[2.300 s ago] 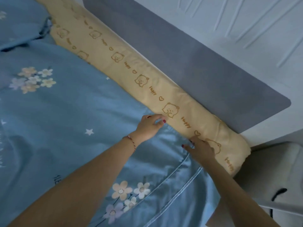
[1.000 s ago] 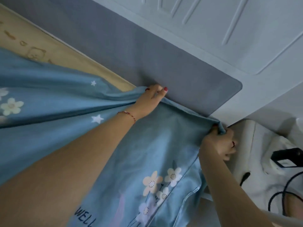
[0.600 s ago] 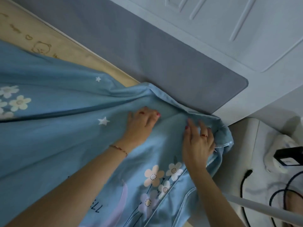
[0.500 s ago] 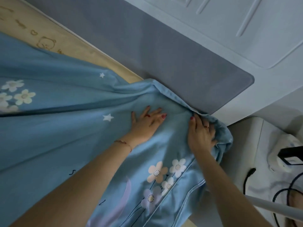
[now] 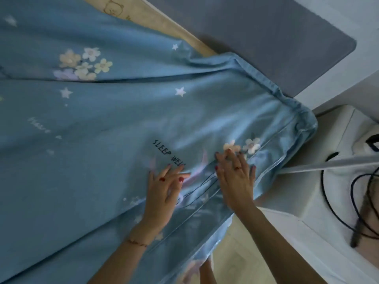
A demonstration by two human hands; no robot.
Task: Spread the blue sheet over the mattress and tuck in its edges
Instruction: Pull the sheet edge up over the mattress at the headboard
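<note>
**Smoothing sheet at mattress corner**

Left hand (image 5: 164,191) and right hand (image 5: 235,177) are pressing flat, fingers spread, gripping nothing. Blue sheet (image 5: 102,124) is covering the mattress (image 5: 155,19). Judged light, limp, wrinkle-prone; best pinched at hanging hem.

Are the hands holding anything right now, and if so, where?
Nothing is held. The left hand and right hand lie flat, open, on the blue sheet.

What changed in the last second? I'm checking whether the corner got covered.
Both hands let go: the left hand and right hand now lie flat, nearer the person. The blue sheet now wraps the corner. The yellow mattress still shows along the headboard.
</note>
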